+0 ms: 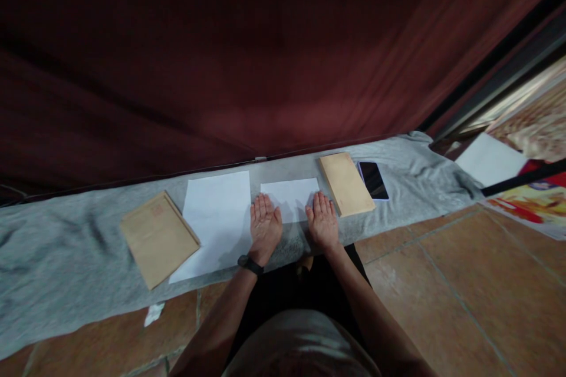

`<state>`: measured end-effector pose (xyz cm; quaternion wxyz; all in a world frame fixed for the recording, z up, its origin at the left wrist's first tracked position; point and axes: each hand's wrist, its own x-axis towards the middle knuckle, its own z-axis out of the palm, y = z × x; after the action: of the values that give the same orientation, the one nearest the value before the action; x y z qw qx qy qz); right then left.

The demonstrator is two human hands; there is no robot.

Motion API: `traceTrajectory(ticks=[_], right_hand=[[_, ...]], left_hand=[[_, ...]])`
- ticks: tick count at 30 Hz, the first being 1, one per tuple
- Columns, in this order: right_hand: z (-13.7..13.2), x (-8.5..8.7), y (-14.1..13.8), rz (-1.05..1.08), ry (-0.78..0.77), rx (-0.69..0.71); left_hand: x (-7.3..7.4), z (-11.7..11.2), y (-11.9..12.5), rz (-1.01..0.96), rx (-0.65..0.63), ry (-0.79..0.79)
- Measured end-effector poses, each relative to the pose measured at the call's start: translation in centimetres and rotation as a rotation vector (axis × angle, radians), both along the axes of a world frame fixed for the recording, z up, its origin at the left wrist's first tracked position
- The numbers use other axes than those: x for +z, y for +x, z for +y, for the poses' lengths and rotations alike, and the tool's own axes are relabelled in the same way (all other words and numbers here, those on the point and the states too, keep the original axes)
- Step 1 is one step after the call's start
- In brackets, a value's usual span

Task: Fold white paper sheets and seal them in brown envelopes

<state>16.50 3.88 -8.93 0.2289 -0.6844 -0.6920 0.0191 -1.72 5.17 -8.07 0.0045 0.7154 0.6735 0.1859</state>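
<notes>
A small white rectangle of paper point(289, 193), possibly a folded sheet, lies between my hands on the grey cloth. My left hand point(266, 224) rests flat at its left edge, fingers stretched out and holding nothing. At its right edge lies my right hand point(323, 224), also flat with straight fingers and nothing gripped. Left of my left hand is a larger white sheet of paper point(219, 212). A stack of brown envelopes point(161, 241) overlaps that sheet's lower left corner. Just beyond my right hand sits another brown envelope stack point(347, 184).
A dark-screened phone point(374, 180) lies right of the envelopes. The grey cloth point(66, 247) covers a long narrow surface against a dark red curtain point(265, 59). A white scrap point(154, 313) is on the tiled floor point(442, 271). Printed sheets point(535, 200) appear far right.
</notes>
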Motion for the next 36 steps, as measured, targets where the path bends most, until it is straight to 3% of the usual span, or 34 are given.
traceTrajectory(ticks=[5, 8, 13, 24, 29, 31, 36], right_hand=[[1.6, 1.5, -1.0, 0.032, -0.099, 0.211], [2.7, 2.0, -1.6, 0.030, -0.145, 0.297], [4.0, 1.7, -1.9, -0.017, -0.156, 0.334], [4.8, -0.2, -1.0, 0.000, -0.056, 0.122], [5.1, 0.0, -0.7, 0.008, -0.066, 0.048], [5.3, 0.4, -1.1, 0.008, -0.082, 0.072], [6.0, 1.2, -2.3, 0.000, -0.093, 0.297]], left_hand=[[0.9, 1.3, 1.4, 0.043, -0.290, -0.065], [0.7, 2.2, 2.0, 0.083, -0.359, -0.145], [0.2, 3.2, 1.9, 0.112, -0.354, -0.152], [-0.2, 3.9, 0.6, 0.077, -0.148, -0.112], [-0.3, 4.0, 0.3, 0.073, -0.058, -0.089], [-0.1, 4.0, 0.7, 0.082, -0.083, -0.082], [0.6, 4.0, 2.0, 0.114, -0.279, -0.117]])
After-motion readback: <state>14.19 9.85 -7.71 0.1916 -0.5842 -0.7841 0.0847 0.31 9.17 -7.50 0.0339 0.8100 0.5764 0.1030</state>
